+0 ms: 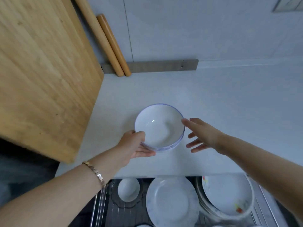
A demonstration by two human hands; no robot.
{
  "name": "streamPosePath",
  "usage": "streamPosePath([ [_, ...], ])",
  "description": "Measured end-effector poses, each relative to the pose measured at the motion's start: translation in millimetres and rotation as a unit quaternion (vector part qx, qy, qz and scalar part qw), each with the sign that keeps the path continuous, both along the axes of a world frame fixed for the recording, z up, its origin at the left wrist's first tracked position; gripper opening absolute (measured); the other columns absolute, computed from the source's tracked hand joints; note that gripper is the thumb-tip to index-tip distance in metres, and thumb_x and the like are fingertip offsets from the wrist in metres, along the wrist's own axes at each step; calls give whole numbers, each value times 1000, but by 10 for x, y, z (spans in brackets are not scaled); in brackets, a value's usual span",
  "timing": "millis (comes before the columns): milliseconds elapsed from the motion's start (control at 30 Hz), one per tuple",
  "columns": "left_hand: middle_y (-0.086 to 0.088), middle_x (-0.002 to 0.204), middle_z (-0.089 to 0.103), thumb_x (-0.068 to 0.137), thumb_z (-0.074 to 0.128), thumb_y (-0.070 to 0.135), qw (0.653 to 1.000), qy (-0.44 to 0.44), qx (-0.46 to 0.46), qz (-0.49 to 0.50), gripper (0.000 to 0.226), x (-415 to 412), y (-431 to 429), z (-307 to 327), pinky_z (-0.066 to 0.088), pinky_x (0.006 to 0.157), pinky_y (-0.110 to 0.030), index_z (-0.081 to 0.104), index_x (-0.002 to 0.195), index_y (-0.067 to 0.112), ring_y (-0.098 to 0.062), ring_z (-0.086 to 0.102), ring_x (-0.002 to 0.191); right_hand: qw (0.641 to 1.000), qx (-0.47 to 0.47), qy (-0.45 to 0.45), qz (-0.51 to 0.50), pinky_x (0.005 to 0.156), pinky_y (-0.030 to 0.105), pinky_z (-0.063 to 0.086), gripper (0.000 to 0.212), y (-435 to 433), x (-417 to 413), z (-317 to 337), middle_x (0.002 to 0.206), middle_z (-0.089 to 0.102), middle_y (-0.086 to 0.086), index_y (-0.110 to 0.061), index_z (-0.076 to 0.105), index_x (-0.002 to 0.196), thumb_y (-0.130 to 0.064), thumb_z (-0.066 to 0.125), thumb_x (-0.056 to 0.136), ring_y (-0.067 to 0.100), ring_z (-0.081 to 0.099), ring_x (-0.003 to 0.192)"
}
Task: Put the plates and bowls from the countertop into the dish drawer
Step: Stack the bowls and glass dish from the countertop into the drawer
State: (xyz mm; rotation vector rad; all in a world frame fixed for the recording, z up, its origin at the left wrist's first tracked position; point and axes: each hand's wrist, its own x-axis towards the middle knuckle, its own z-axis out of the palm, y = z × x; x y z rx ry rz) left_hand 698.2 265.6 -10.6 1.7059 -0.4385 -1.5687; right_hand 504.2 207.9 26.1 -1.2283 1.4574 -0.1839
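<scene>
A white bowl with a blue rim (159,126) is at the middle of the pale countertop (221,102). My left hand (134,145) grips its near-left edge, thumb on the rim and fingers under the base. My right hand (202,135) is spread just right of the bowl, one fingertip at the rim, holding nothing. Below the counter edge the dish drawer (101,202) stands pulled out. In it are a small white bowl (128,189), a large white plate (172,202) and a white dish with coloured marks (227,195).
A big wooden cutting board (42,68) leans at the left, over the counter. Two wooden rolling pins (108,45) lean against the tiled wall behind it. A grey strip (164,66) runs along the wall base.
</scene>
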Motion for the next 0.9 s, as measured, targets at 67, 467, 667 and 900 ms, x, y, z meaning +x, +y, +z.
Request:
streamPosePath([
  [67,-30,77,62,82,35,-3,999,-6,7,-45,18,-312,358,131,61,51,-33,48,94,0,-34,68,48,999,34,4,30,72,36,60,47,331,-339,24,112,62,16,-16,47,129,-44,49,91,28,67,76],
  [467,-13,111,56,90,34,1,971,-22,114,-207,50,-1905,1698,-901,60,67,-35,36,138,16,-29,64,73,990,56,130,0,79,48,57,43,1901,-1858,-1236,102,64,17,-15,51,113,-6,47,72,37,63,91],
  [667,-16,135,49,89,33,-7,958,-14,192,-213,51,-2345,1951,-1630,53,87,-49,40,136,12,-36,54,113,974,105,201,-8,80,31,43,47,2243,-2123,-1894,118,61,21,-7,52,125,4,48,79,33,55,101],
  [900,-15,129,55,85,43,3,926,-102,203,-302,52,-2510,2016,-2105,56,85,-51,42,135,15,-36,55,116,958,124,258,-5,91,36,44,51,2408,-2222,-2253,123,56,22,-8,43,135,0,45,85,37,53,111],
])
